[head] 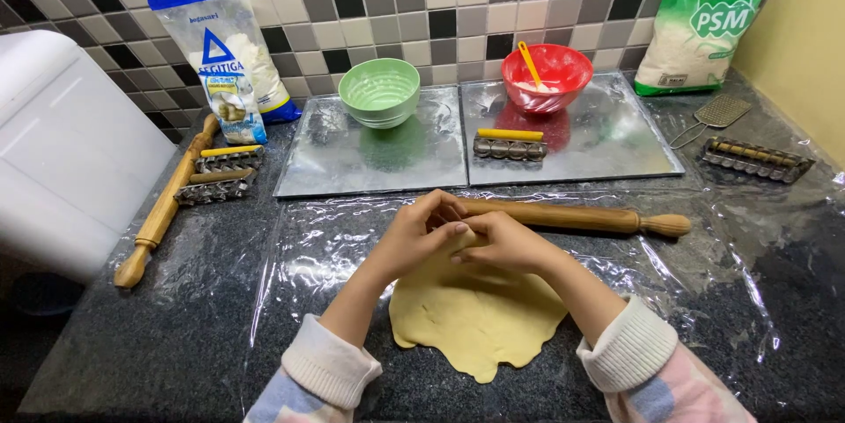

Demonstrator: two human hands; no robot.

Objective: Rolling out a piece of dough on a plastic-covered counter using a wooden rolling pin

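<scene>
The dark speckled stone counter (176, 317) fills the frame, backed by a wall of grey, black and white square tiles (422, 0); a sheet of clear plastic film (731, 238) covers the working area. At the centre lies the flat, pale yellow sheet of rolled dough (480, 317), irregular at its edge. Judged from its thinness, rolling is largely complete; the far edge at 12 o'clock is lifted and gathered, and no pieces are cut or shaped yet. The left hand (414, 234) and right hand (506, 242) meet at that far edge, fingers curled narrow and pinching the dough between them. Just beyond them lies a long wooden rolling pin (572, 216), touching the film. At 12 o'clock sit two square metal trays (370, 163), dusted with flour, bearing a pale green bowl (379, 91) and a red bowl with a yellow utensil (547, 77); a small metal mould with a yellow handle (510, 144) rests on the right tray. At 10 o'clock stand a white-and-blue flour bag (224, 58), a second wooden rolling pin (163, 207) and further metal moulds (217, 175). At 2 o'clock are a green-and-white bag (704, 22), a small mesh sieve (717, 113) and another metal mould (757, 159).
</scene>
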